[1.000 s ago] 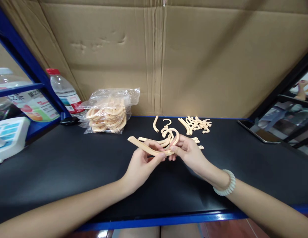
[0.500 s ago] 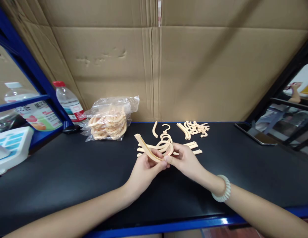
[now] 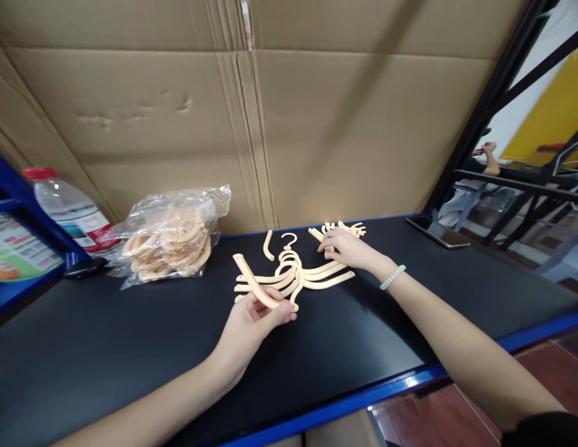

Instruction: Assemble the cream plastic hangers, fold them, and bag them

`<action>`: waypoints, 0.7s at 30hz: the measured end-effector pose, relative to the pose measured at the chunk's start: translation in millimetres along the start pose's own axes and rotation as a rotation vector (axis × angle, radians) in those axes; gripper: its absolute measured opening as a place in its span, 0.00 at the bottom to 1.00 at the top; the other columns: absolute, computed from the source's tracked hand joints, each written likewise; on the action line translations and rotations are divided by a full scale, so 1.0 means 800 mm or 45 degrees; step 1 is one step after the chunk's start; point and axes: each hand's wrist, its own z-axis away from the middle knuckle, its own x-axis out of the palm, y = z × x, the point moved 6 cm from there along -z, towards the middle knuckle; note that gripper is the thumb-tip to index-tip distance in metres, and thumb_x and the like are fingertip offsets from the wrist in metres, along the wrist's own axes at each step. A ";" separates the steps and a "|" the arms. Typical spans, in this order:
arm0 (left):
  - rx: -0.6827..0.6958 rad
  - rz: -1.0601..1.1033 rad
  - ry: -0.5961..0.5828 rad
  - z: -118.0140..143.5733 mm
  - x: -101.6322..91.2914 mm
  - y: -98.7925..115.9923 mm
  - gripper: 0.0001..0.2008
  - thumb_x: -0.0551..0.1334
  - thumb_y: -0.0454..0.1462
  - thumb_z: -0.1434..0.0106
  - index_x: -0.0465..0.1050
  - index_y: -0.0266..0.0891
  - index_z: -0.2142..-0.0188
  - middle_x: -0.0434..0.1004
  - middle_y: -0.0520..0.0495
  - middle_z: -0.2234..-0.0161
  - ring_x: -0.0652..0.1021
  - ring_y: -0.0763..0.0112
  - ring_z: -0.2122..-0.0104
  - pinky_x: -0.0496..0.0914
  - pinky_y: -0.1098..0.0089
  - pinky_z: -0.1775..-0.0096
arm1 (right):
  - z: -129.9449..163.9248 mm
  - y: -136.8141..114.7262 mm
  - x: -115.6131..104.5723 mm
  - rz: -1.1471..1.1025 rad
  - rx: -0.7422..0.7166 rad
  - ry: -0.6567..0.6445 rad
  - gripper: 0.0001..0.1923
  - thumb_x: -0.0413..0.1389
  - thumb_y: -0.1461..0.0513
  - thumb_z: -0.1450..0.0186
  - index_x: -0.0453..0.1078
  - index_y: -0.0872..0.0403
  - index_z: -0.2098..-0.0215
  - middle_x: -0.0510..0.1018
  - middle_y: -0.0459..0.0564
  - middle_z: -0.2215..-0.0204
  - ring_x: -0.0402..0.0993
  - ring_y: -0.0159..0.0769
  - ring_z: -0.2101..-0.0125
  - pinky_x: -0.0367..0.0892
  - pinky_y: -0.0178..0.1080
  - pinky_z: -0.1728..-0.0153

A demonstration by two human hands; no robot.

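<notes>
Off the hanger arm (image 3: 256, 288) comes the right hand (image 3: 343, 247), now loosely open on the hook pile (image 3: 338, 231) (far desk edge), while the left hand (image 3: 254, 320) alone grips it above the desk (image 3: 107, 347).

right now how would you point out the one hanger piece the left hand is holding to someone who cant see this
On the black tabletop before the cardboard wall, find the loose pile of beige hangers at the middle. At its near edge, the left hand pinches one curved hanger arm, the only piece lifted off the surface and tilted up.
</notes>
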 end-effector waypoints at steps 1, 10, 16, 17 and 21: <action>-0.006 0.005 0.008 0.000 0.000 0.000 0.16 0.72 0.38 0.50 0.69 0.35 0.67 0.79 0.49 0.71 0.79 0.71 0.70 0.74 0.71 0.62 | -0.001 0.003 0.004 -0.014 0.002 -0.018 0.10 0.57 0.72 0.44 0.77 0.54 0.69 0.77 0.53 0.66 0.69 0.44 0.59 0.61 0.47 0.53; -0.003 0.092 0.010 -0.001 -0.002 0.001 0.15 0.73 0.37 0.51 0.70 0.34 0.68 0.78 0.49 0.71 0.79 0.72 0.71 0.74 0.72 0.64 | -0.006 0.013 0.007 -0.138 0.065 0.068 0.09 0.55 0.70 0.43 0.75 0.52 0.75 0.79 0.48 0.73 0.72 0.40 0.66 0.65 0.45 0.59; -0.003 0.162 -0.014 -0.003 -0.006 -0.002 0.15 0.72 0.36 0.50 0.69 0.35 0.68 0.78 0.50 0.71 0.79 0.74 0.71 0.73 0.74 0.64 | 0.004 -0.001 -0.014 -0.875 0.243 0.334 0.08 0.55 0.58 0.38 0.73 0.54 0.67 0.80 0.49 0.70 0.71 0.32 0.78 0.67 0.38 0.73; -0.002 0.170 -0.017 -0.003 -0.007 -0.003 0.14 0.72 0.36 0.50 0.69 0.35 0.67 0.78 0.50 0.71 0.79 0.74 0.71 0.73 0.75 0.64 | 0.007 -0.009 -0.018 -1.068 0.283 0.390 0.09 0.56 0.57 0.39 0.72 0.54 0.66 0.80 0.50 0.68 0.72 0.31 0.78 0.67 0.37 0.75; 0.009 0.171 -0.028 -0.003 -0.008 -0.003 0.14 0.72 0.36 0.49 0.70 0.35 0.67 0.78 0.50 0.71 0.79 0.75 0.71 0.73 0.74 0.63 | 0.018 -0.059 -0.020 -1.528 0.364 0.487 0.12 0.60 0.54 0.40 0.70 0.53 0.65 0.79 0.52 0.60 0.76 0.34 0.68 0.71 0.39 0.65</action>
